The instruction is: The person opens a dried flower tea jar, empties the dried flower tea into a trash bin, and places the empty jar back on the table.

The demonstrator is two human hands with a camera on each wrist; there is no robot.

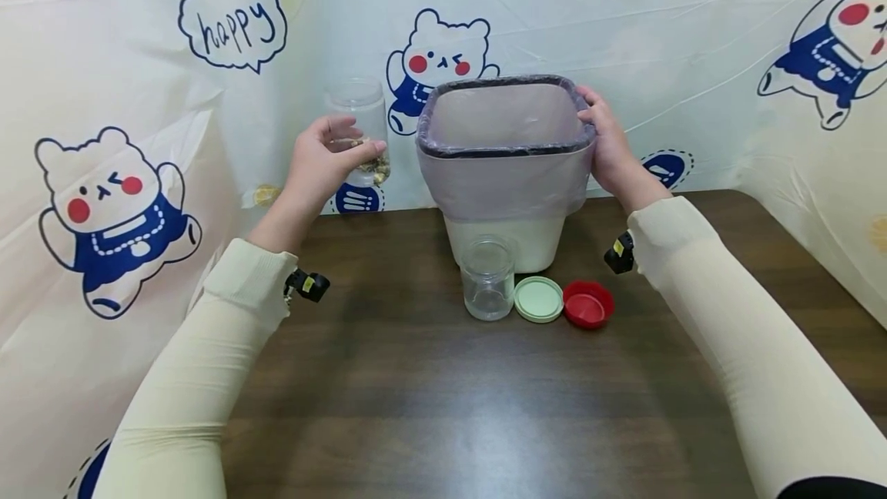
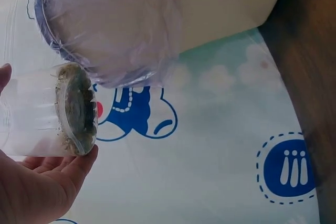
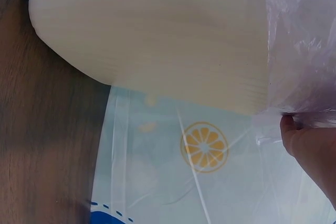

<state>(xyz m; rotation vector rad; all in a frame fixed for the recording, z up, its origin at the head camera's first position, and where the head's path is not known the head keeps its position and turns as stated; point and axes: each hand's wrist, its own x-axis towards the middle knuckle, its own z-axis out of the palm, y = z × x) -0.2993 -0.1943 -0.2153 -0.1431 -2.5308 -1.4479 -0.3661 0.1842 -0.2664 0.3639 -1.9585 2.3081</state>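
Observation:
My left hand grips a clear jar raised beside the bin's left side. Dried yellowish-brown bits lie at the jar's bottom, and the left wrist view shows them around the base. My right hand holds the right rim of a cream trash bin, fingers over the edge and thumb on the outside. A thin purple bag lines the bin and folds down over its outside. In the right wrist view the thumb presses against the bag.
In front of the bin stands a second clear jar with nothing visible inside. Right of it lie a pale green lid and a red lid on the brown wooden table. A printed cloth hangs behind.

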